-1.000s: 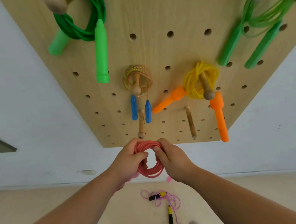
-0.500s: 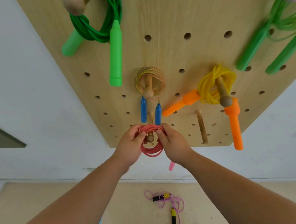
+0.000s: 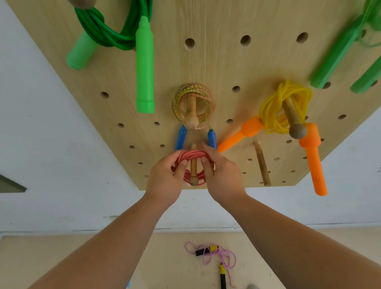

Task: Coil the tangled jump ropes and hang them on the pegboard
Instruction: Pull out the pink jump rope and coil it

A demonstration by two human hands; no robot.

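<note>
A coiled red jump rope (image 3: 193,155) is looped around a wooden peg (image 3: 193,166) low on the wooden pegboard (image 3: 222,19). My left hand (image 3: 165,181) grips the coil's left side and my right hand (image 3: 222,176) grips its right side. The peg's knob pokes out through the coil between my hands. On the floor below lies a tangled pink rope (image 3: 216,255) with black and yellow handles.
Other coiled ropes hang on pegs: a dark green one (image 3: 111,33) top left, a speckled one with blue handles (image 3: 192,104) just above my hands, a yellow one with orange handles (image 3: 283,107) to the right, a light green one (image 3: 357,44) top right. A bare peg (image 3: 262,162) stands right of my hands.
Both hands raised the red coil from below the board's lower edge and slid it over the low peg. The view has moved closer to the board.
</note>
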